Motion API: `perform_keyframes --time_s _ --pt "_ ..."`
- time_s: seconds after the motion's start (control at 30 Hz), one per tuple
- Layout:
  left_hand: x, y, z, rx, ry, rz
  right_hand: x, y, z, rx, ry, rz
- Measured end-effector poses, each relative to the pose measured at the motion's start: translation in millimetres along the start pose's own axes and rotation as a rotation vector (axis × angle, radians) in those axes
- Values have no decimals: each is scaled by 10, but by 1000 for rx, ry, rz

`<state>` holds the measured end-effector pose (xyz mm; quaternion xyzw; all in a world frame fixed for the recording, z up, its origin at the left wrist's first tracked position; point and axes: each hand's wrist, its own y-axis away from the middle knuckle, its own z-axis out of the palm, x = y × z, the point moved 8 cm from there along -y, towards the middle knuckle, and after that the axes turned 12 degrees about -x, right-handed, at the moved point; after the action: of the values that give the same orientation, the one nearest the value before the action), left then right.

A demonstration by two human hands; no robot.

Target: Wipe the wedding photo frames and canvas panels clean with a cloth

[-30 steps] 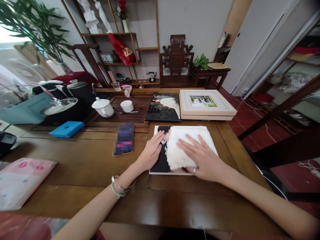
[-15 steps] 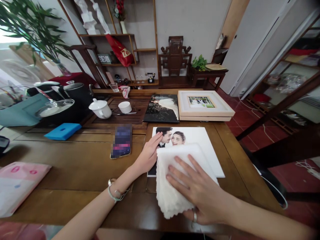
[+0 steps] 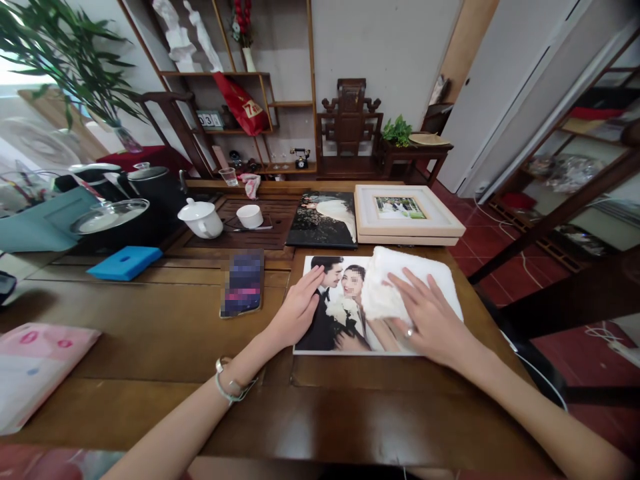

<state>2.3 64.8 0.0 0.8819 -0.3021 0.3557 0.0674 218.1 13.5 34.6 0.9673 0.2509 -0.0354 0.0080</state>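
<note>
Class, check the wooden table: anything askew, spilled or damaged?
Nothing stands out. The right hand presses a white fluffy cloth flat on the glossy wedding photo panel; the left hand rests on its left edge.

Light: I see daylight pouring in from the far-left window [image 3: 15, 80], blown out white.
Bench: the bench [image 3: 150, 327] is evenly lit, with only a soft shadow under the left hand [image 3: 297, 313].
Focus: the centre is sharp.
Edges: straight lines bend at the left and right.
</note>
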Motion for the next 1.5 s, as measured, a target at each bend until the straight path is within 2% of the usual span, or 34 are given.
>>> perform_keyframes --time_s 0.07,0.17,0.23,0.33,0.5,0.57,0.63,0.7,0.8,0.9,1.0,1.1,1.23,1.33,1.43,1.5 --pt "1 -5 1 1 -5 2 -290 162 37 -40 16 -87" --pt "7 -12 5 5 -9 19 -712 329 69 -123 -5 -293" --pt "11 -14 7 8 -8 32 -815 332 58 -164 -44 -389" --pt "0 -8 6 16 -3 32 -613 133 -1 -147 -95 -373" --pt "-14 7 -2 26 8 20 110 -331 -85 -29 -80 -161" --pt "-10 8 -1 22 7 13 310 -403 -78 -17 -76 -102" --pt "-5 7 4 14 3 4 375 -360 -56 -14 -64 -79" --pt "2 6 9 7 -4 -3 276 -204 -31 -12 -34 -106" --pt "13 4 15 -2 -10 -3 -90 163 -4 -30 1 -215" --pt "18 0 18 -6 -10 6 -489 503 20 -123 -11 -374" --pt "13 0 17 -3 -12 13 -654 628 32 -230 -53 -499" --pt "-1 2 20 -3 -11 17 -486 453 6 -232 -98 -478" --pt "-11 3 13 13 -9 33 -32 -10 -77 -91 -146 -361" --pt "-6 -2 7 22 -9 51 232 -327 -94 -45 -162 -314" --pt "-6 -7 4 21 -2 56 361 -512 -96 -27 -155 -268" --pt "-8 -9 3 18 1 55 347 -518 -97 -11 -149 -260"
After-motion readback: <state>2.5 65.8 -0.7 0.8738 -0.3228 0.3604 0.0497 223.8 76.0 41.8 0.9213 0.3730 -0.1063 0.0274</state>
